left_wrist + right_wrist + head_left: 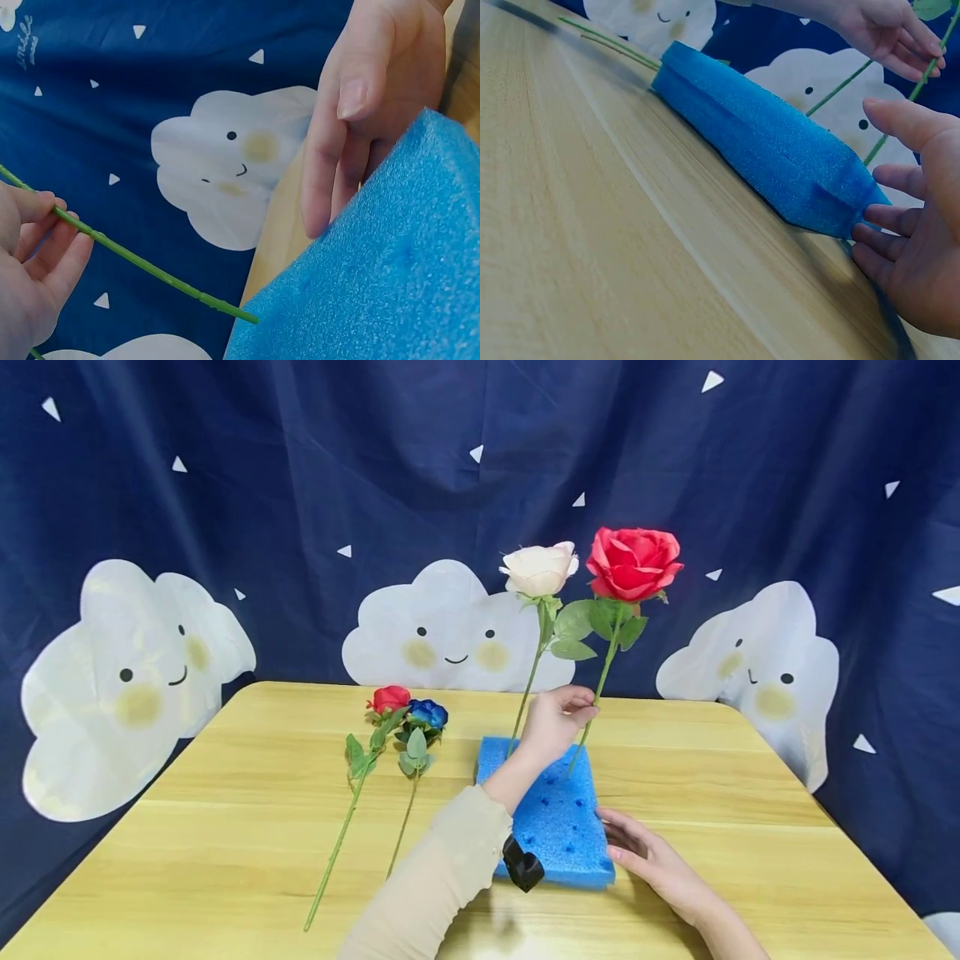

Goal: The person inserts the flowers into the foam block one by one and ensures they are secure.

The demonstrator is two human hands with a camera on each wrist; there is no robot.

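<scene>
Head view: above the blue foam block (562, 839), the large red rose (633, 566) is pinched by its stem (607, 664) in the left hand (553, 725). Left wrist: the stem's tip (246, 315) is seen against the block. Right wrist: the block is touched by the right hand's (934, 232) unclenched fingers (892, 217).

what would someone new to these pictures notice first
Probably the large red rose, held by its stem in the left hand over the blue foam block, with a white rose just left of it. Then, likely, the smiling white cloud in the middle of the navy curtain behind the table.
</scene>
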